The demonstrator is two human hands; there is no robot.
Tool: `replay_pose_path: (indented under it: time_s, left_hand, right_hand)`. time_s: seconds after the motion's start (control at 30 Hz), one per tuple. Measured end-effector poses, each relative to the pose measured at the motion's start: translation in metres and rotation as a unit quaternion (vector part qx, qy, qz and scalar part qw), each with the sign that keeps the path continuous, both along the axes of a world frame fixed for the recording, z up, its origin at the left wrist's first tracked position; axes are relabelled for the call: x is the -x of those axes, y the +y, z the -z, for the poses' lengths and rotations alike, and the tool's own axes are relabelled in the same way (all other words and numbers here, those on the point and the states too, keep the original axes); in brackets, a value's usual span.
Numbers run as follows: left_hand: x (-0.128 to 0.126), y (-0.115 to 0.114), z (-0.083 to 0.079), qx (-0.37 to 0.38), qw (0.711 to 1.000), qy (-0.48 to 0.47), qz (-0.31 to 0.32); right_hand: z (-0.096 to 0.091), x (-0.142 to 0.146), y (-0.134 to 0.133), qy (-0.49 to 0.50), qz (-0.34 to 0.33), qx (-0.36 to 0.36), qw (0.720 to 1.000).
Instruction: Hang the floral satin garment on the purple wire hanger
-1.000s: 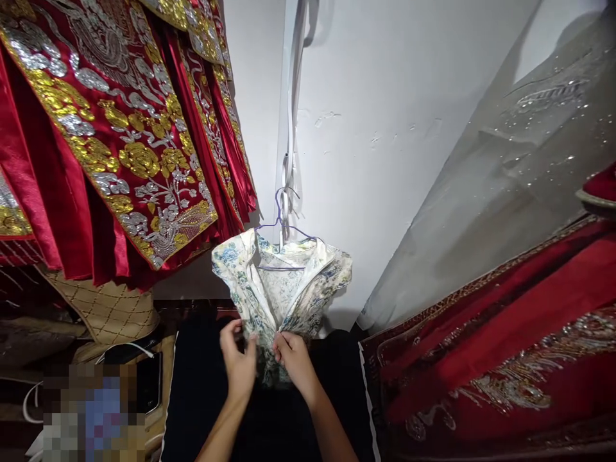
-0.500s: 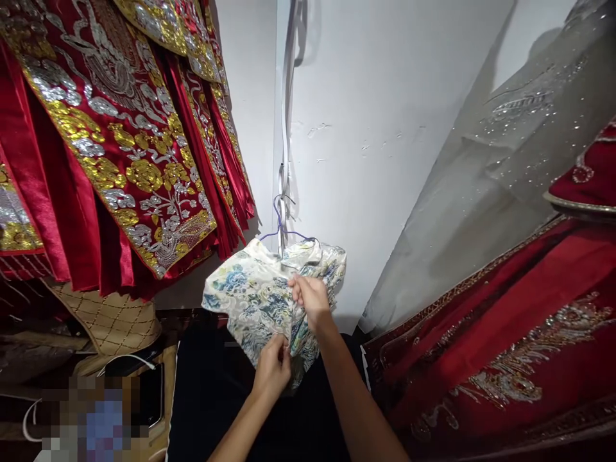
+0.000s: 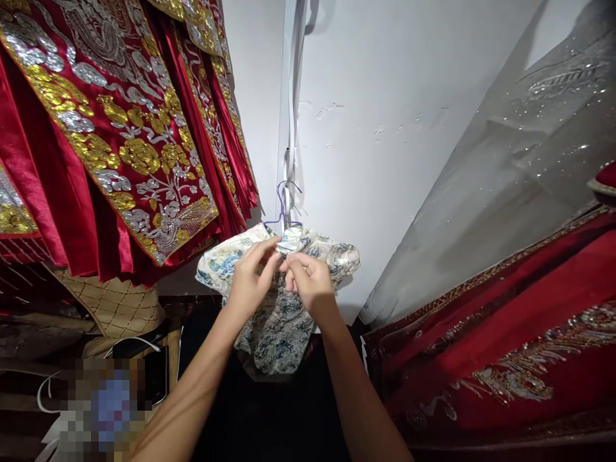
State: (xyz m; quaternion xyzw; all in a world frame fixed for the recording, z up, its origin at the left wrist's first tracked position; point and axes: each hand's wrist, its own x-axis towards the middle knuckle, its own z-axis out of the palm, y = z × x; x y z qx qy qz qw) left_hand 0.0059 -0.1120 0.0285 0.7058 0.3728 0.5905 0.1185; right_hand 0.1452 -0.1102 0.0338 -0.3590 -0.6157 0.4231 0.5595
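A short-sleeved floral shirt (image 3: pixel 279 333), cream with blue and yellow print, hangs on a thin purple wire hanger (image 3: pixel 282 208). Both my hands are at its front, just below the collar (image 3: pixel 291 239). My left hand (image 3: pixel 253 276) has its fingers bent round the left side of the front opening, thumb near the edge. Close beside it, my right hand (image 3: pixel 310 279) is closed in a pinch on the cloth at the other side. The small piece between the fingertips is hidden.
Red gowns with gold and silver embroidery (image 3: pixel 139 154) hang at the left. A sheer sparkly white dress (image 3: pixel 481 173) and a red beaded gown (image 3: pixel 505 333) are at the right. A white strap (image 3: pixel 290 115) runs down the pale wall (image 3: pixel 385 77). A white cable (image 3: pixel 132 340) lies lower left.
My left hand has moved up from the shirt's lower front to near the collar. My right hand has risen slightly beside it. The shirt now hangs more squarely, its front halves drawn together.
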Motion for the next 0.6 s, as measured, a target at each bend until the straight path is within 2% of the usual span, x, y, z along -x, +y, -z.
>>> replay_pose_path:
  time_s: [0.07, 0.13, 0.2, 0.27, 0.33, 0.4, 0.43, 0.47, 0.53, 0.6]
  left_hand:
    - [-0.003, 0.005, -0.017, -0.033, 0.998, 0.058, -0.011]
    - [-0.002, 0.008, -0.024, -0.061, 0.995, 0.062, -0.040]
    - [0.009, 0.010, -0.024, -0.075, 0.993, 0.004, -0.095]
    - [0.033, 0.013, -0.016, -0.066, 0.978, -0.129, -0.152]
    - [0.064, 0.016, 0.001, -0.008, 0.929, -0.333, -0.159]
    - [0.090, 0.019, 0.031, 0.125, 0.833, -0.532, -0.094]
    - [0.098, 0.019, 0.049, 0.207, 0.783, -0.584, -0.060]
    - [0.102, 0.018, 0.069, 0.262, 0.750, -0.605, -0.048]
    - [0.096, 0.016, 0.106, 0.328, 0.722, -0.608, -0.039]
    - [0.078, 0.012, 0.135, 0.359, 0.717, -0.597, -0.031]
  right_hand:
    - [0.003, 0.001, 0.009, 0.006, 0.003, -0.016, 1.000]
    - [0.016, 0.002, 0.018, 0.002, 0.026, -0.012, 1.000]
    - [0.040, 0.001, 0.024, -0.016, 0.047, 0.014, 0.999]
    - [0.070, 0.000, 0.021, -0.022, 0.045, 0.056, 0.997]
    - [0.096, 0.002, 0.010, -0.008, 0.025, 0.099, 0.995]
    - [0.111, 0.007, -0.006, 0.003, -0.009, 0.125, 0.992]
    - [0.115, 0.009, -0.014, 0.001, -0.029, 0.130, 0.991]
    - [0.116, 0.011, -0.020, -0.005, -0.046, 0.135, 0.990]
    - [0.116, 0.011, -0.027, -0.033, -0.078, 0.147, 0.985]
    - [0.117, 0.004, -0.029, -0.076, -0.116, 0.173, 0.975]
